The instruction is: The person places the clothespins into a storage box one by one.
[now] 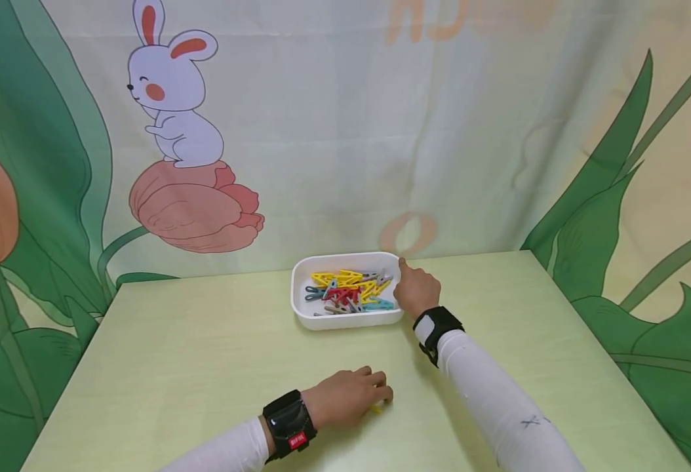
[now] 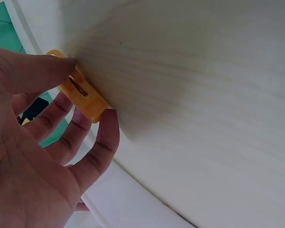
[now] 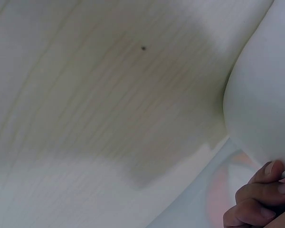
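A white plastic tray (image 1: 345, 321) stands near the back edge of the table, holding a heap of yellow, red, teal, blue and grey clothespins (image 1: 345, 288). My right hand (image 1: 417, 293) grips the tray's right-hand rim; in the right wrist view its curled fingers (image 3: 259, 194) lie along the edge of the tray wall (image 3: 261, 95). Nearer the front, my left hand (image 1: 345, 396) is low over the table. Between its thumb and fingers it pinches a yellow clothespin (image 2: 88, 102), of which only a small tip shows in the head view.
The pale wood-grain table (image 1: 204, 367) reaches back to a printed cloth (image 1: 322, 131) with a rabbit, flowers and leaves. This cloth hangs right behind the tray. Black straps with small devices (image 1: 289, 423) sit on both wrists.
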`<state>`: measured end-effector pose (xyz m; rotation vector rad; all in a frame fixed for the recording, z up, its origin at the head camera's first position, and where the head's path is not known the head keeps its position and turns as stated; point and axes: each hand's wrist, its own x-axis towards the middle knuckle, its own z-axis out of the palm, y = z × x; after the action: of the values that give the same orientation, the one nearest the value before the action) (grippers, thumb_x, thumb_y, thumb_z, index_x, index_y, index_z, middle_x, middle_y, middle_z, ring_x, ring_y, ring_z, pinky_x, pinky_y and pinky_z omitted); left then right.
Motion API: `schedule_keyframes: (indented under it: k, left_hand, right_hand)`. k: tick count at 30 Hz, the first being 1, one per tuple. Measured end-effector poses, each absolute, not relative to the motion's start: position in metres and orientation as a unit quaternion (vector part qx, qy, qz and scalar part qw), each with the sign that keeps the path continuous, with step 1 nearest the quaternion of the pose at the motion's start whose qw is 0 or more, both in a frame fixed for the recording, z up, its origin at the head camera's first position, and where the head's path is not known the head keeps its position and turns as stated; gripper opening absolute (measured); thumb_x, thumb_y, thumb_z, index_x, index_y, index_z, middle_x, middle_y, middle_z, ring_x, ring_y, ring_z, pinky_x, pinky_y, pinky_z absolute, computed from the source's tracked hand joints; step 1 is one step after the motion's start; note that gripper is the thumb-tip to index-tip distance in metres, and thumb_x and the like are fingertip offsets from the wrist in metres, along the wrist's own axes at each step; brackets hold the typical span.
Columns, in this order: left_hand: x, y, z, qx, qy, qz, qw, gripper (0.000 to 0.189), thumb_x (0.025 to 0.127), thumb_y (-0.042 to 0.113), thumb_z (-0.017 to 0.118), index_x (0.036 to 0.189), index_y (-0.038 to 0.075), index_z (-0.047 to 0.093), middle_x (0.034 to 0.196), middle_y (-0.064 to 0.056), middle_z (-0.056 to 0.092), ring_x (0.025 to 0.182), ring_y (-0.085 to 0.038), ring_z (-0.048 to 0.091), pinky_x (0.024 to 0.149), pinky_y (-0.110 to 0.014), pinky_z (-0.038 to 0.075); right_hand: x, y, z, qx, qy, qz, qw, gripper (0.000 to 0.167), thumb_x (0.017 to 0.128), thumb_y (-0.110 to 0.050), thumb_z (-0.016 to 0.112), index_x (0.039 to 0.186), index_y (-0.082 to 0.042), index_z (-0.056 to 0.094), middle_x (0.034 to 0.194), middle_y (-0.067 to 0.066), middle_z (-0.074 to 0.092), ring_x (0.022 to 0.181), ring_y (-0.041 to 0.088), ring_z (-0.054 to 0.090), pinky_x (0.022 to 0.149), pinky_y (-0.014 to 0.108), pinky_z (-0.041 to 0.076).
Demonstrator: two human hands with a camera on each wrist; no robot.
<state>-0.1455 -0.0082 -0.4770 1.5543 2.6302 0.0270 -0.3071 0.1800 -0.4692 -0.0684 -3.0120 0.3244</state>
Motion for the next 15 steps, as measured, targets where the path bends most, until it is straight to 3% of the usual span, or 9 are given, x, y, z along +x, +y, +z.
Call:
schedule_keyframes:
  k: [8, 15]
  left_hand:
    - [-0.143, -0.012, -0.464, 0.501, 0.865, 0.008, 0.022, 0.032, 0.087, 0.013, 0.072, 0.116, 0.026, 0.065, 0.109, 0.009, 0.063, 0.097, -0.009, 0.058, 0.077, -0.022, 0.050]
    - [-0.150, -0.017, -0.441, 0.464, 0.885, 0.044, 0.014, 0.040, 0.087, 0.007, 0.071, 0.124, 0.021, 0.062, 0.113, 0.007, 0.065, 0.102, -0.012, 0.059, 0.085, -0.026, 0.051]
  right_hand:
    - [-0.308, 0.180, -0.471, -0.022, -0.993, 0.103, 0.056, 0.063, 0.090, -0.020, 0.064, 0.149, -0.016, 0.043, 0.088, 0.016, 0.072, 0.060, 0.025, 0.058, 0.052, 0.037, 0.045]
    - [-0.308, 0.180, -0.470, -0.024, -0.993, 0.105, 0.056, 0.062, 0.090, -0.020, 0.063, 0.149, -0.016, 0.044, 0.084, 0.016, 0.071, 0.058, 0.025, 0.057, 0.050, 0.036, 0.042]
